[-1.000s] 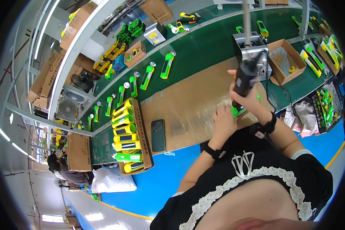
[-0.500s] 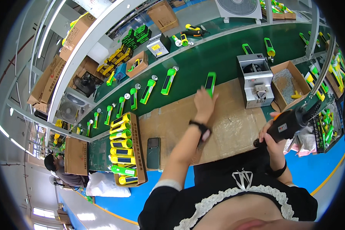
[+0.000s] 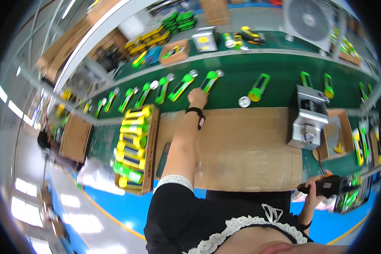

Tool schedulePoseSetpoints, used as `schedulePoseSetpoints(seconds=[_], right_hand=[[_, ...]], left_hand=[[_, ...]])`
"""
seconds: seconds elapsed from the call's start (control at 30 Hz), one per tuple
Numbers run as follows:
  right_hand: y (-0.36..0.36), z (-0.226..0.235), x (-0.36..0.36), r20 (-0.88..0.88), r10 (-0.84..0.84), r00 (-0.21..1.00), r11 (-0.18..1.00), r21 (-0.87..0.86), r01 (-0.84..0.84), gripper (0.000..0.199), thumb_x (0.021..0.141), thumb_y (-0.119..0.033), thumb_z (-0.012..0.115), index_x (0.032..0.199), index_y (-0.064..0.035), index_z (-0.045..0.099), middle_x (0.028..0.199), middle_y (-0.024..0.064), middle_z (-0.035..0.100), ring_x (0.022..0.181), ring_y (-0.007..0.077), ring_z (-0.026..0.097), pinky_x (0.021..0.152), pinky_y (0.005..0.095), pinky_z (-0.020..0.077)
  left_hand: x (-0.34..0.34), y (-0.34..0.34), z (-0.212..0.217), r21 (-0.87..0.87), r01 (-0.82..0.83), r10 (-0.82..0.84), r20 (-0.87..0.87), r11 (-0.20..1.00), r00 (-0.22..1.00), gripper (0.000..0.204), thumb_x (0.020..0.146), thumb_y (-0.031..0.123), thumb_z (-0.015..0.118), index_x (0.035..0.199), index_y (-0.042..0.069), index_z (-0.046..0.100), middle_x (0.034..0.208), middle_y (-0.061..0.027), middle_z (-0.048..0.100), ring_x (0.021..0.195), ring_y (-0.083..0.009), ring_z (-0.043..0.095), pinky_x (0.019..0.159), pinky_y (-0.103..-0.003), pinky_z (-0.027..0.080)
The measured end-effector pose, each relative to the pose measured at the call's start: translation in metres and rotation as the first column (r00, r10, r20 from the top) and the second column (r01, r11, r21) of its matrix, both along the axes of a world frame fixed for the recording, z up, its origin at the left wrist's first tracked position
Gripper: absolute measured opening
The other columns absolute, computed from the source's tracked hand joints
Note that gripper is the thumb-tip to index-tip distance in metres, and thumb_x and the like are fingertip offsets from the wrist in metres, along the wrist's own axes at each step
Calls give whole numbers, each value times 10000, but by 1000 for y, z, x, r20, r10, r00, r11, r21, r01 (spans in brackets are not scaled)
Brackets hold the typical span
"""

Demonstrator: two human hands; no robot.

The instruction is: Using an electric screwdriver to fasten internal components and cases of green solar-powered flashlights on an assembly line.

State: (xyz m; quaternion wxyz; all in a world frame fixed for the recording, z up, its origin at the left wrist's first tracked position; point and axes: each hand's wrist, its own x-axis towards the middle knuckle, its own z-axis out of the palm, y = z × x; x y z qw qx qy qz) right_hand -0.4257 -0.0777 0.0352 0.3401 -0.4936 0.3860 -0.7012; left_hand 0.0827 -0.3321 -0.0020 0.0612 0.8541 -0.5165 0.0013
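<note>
My left hand (image 3: 197,98) reaches far across the bench, its fingers closed on the near end of a green flashlight (image 3: 210,79) with a dark panel. That flashlight is the rightmost of a slanting row of similar ones, with a round silvery lamp head at its far end. To the right, another green flashlight (image 3: 259,86) with a yellow end lies by a loose round lamp head (image 3: 244,101). At the right front, my right hand (image 3: 312,190) grips a black electric screwdriver (image 3: 328,186), held almost level, its tip toward the left.
A cardboard sheet (image 3: 249,148) covers the bench before me. On its left stands a box of yellow and green flashlights (image 3: 133,148), with a dark phone (image 3: 163,161) partly behind my arm. A silver machine (image 3: 307,122) and a carton of small metal parts (image 3: 336,131) stand right.
My left hand has left the flashlight near the sheet's far edge and moved left to the row. The screwdriver has turned more level and gone lower right. The whole view has shifted.
</note>
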Motion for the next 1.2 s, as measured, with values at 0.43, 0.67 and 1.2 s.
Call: schedulePoseSetpoints(seconds=[0.43, 0.67, 1.2], right_hand=[[-44, -8, 41, -36, 317, 948, 938, -136, -319, 547, 829, 21, 570, 1303, 27, 299, 771, 103, 517, 650, 175, 508, 642, 316, 460], [-31, 4, 65, -45, 359, 932, 922, -136, -362, 510, 832, 21, 549, 1286, 24, 318, 777, 108, 519, 642, 170, 498, 658, 326, 458], [-11, 6, 30, 5, 248, 969, 956, -165, -244, 540, 813, 30, 587, 1282, 54, 320, 739, 82, 501, 618, 145, 491, 573, 268, 444]], left_hand=[[-33, 388, 80, -620, -500, 610, -44, 604, 791, 467, 842, 223, 624, 1079, -140, 452, 900, -290, 547, 833, -440, 550, 715, -475, 461], [2, 453, 68, -396, -809, 897, 109, 434, 428, 592, 840, 236, 610, 1368, 102, 378, 942, -220, 496, 740, -338, 595, 603, -380, 509], [10, 455, 12, -575, -508, 718, 215, 641, 662, 794, 683, 508, 725, 1281, 44, 487, 1153, -319, 471, 1062, -490, 478, 887, -493, 423]])
